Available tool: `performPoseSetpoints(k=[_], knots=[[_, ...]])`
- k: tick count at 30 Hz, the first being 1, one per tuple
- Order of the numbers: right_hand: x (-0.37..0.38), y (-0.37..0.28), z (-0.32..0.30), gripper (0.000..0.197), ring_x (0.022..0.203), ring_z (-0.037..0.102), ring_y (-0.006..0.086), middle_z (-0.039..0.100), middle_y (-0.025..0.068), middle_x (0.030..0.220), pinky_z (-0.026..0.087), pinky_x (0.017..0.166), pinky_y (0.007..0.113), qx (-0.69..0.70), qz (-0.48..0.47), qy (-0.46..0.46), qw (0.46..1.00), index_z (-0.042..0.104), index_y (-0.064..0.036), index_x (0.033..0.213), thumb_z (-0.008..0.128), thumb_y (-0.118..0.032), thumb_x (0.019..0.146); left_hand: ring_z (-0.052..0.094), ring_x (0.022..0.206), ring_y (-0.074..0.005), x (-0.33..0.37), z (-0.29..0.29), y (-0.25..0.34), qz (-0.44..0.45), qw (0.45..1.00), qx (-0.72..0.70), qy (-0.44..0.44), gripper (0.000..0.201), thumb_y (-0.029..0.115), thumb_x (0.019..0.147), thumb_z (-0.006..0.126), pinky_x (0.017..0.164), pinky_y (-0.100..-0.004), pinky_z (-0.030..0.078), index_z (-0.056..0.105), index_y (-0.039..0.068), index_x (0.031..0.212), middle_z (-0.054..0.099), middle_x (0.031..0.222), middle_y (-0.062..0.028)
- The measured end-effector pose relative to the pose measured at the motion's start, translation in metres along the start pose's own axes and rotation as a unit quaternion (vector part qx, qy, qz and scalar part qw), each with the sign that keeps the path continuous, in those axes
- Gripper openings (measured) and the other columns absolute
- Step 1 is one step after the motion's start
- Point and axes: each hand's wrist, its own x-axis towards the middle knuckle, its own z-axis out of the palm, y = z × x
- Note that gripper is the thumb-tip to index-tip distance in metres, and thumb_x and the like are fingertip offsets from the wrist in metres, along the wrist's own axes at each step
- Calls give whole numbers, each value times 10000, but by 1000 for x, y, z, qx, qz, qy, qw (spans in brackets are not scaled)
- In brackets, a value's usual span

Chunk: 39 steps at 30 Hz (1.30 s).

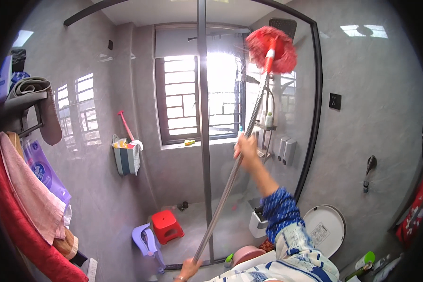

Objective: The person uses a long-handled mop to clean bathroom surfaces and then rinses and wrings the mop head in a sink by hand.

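Observation:
I hold a long metal mop pole (225, 188) with both hands. My right hand (245, 148) grips it midway, arm raised in a blue and white patterned sleeve. My left hand (188, 270) grips its lower end at the bottom edge of the picture. The red fluffy mop head (272, 47) sits high up against the glass shower screen (286, 117), near its black curved frame (317, 108). A grey vertical frame post (203, 131) stands just left of the pole.
Behind the glass are a barred window (183, 98), a red stool (167, 225), a lilac stool (145, 239) and a hanging striped bag (126, 157). Towels (28, 197) hang at left. A white toilet lid (324, 228) and a bin (257, 223) stand at lower right.

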Motion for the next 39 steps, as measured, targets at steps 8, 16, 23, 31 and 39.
performPoseSetpoints(k=[8,16,23,31,39], knots=[[-107,60,84,191,418,482,146,449,49,563,444,369,314,28,133,-162,977,409,-53,967,522,-97,819,586,607,-351,-65,7,-58,-158,987,-4,27,378,353,801,621,538,-437,441,553,0,686,553,592,-193],[89,-79,115,123,368,433,118,427,11,504,365,321,260,65,-104,-176,977,501,-65,716,494,-129,821,571,666,-427,53,-46,100,33,972,15,231,398,366,809,617,560,-471,431,545,-11,703,553,635,-244],[49,-47,177,159,388,411,108,371,-9,525,359,314,281,60,-44,-182,980,441,-35,941,478,-60,788,550,618,-420,31,-46,51,-18,968,-26,247,378,339,820,628,558,-449,415,536,-8,704,542,617,-241],[-160,100,102,98,357,479,132,468,40,544,405,323,277,-1,111,-144,983,416,-19,883,453,-60,801,532,540,-377,-157,11,-126,-216,970,35,106,340,281,782,632,510,-439,405,548,-20,647,546,593,-209],[-252,127,15,162,431,538,164,515,70,578,483,430,301,-19,267,-43,962,421,-7,964,483,-79,832,572,657,-406,-228,20,-157,-327,937,125,-18,356,356,773,614,572,-464,440,607,7,705,581,680,-228]])
